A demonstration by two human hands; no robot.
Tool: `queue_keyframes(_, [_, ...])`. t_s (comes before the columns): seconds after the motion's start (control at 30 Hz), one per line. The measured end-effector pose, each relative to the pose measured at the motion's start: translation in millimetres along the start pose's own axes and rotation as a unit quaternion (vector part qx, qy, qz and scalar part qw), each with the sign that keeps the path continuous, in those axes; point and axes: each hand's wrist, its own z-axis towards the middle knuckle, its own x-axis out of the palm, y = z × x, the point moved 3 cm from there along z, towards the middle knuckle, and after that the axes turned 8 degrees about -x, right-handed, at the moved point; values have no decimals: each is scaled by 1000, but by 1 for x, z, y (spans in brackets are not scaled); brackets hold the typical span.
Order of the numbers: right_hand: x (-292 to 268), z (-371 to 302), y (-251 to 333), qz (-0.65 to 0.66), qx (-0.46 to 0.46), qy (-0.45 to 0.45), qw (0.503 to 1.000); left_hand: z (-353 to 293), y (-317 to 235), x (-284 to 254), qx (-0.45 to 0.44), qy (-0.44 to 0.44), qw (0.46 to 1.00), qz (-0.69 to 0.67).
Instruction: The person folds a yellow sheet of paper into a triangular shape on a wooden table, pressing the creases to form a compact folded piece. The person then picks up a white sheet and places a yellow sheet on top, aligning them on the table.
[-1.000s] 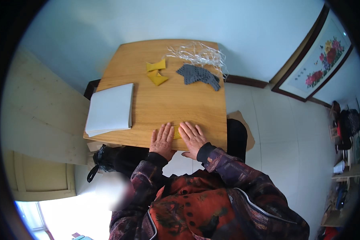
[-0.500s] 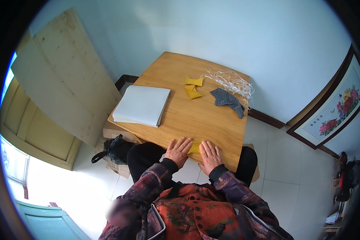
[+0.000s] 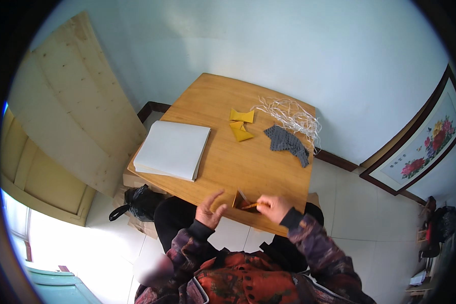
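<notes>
At the table's near edge, my right hand [image 3: 274,208] is closed on one end of a small yellow-orange folded paper piece [image 3: 237,198]. One flap of it stands up from the wooden tabletop [image 3: 228,175]. Just left of the piece is my left hand [image 3: 210,211], its thumb and fingers apart and nothing in them. Farther up the table lie two yellow folded pieces, an upper one [image 3: 242,116] with flared ends and a lower, pointed one [image 3: 241,133]. The fingertips of my right hand hide part of the held piece.
A stack of white sheets [image 3: 173,149] covers the table's left side. Dark grey textured pieces [image 3: 287,143] and a tangle of white string [image 3: 294,116] lie at the right. A black plastic bag [image 3: 143,202] sits below the left edge; a wooden board [image 3: 73,96] leans nearby.
Both hands have lifted from lying flat over the yellow piece. The left moved away leftward; the right now grips the piece, whose flap stands up. The whole view has shifted slightly.
</notes>
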Motion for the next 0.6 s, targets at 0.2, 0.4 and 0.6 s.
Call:
queue_keyframes(0.2, [-96,130,-23,165,78,-134,974,6,25,-16,-165,36,982,81])
queue_keyframes(0.4, [-85,115,-35,232,184,-240,924,8,17,-15,-18,73,990,122])
queue_keyframes(0.6, [-130,50,118,170,-210,-304,913,31,-112,-60,106,-51,989,86])
